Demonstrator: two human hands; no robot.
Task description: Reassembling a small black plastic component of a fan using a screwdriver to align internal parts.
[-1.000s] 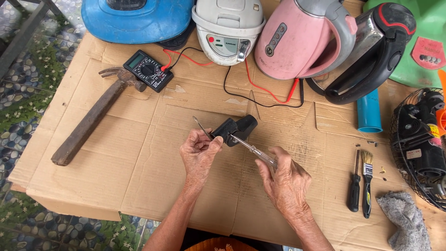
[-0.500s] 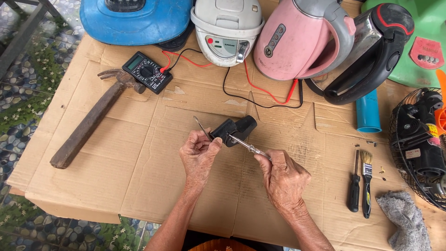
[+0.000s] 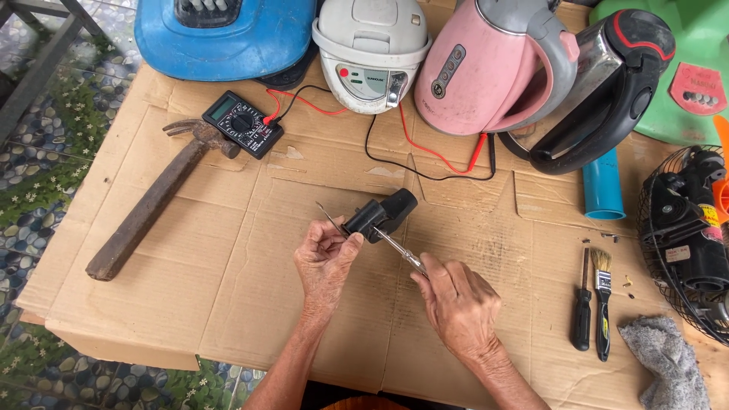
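Observation:
My left hand [image 3: 325, 262] pinches a small black plastic part [image 3: 381, 215] with thin metal prongs, holding it just above the cardboard sheet [image 3: 228, 288]. My right hand [image 3: 457, 304] grips a slim screwdriver [image 3: 398, 250] by its clear handle. Its metal shaft points up and left, and the tip touches the underside of the black part. Both hands work near the middle of the cardboard.
A hammer [image 3: 156, 199] and a black multimeter [image 3: 243, 124] with red and black leads lie at the left. Along the back stand a blue appliance [image 3: 228, 38], a white cooker [image 3: 372, 49], a pink kettle [image 3: 493, 68] and a steel kettle [image 3: 600, 91]. At the right lie a screwdriver [image 3: 582, 311], a small brush [image 3: 601, 304], a grey rag [image 3: 664, 364] and a fan [image 3: 683, 235].
My right hand has slid up and left, closer to the black part, pushing the screwdriver tip further against it. My left hand has barely moved.

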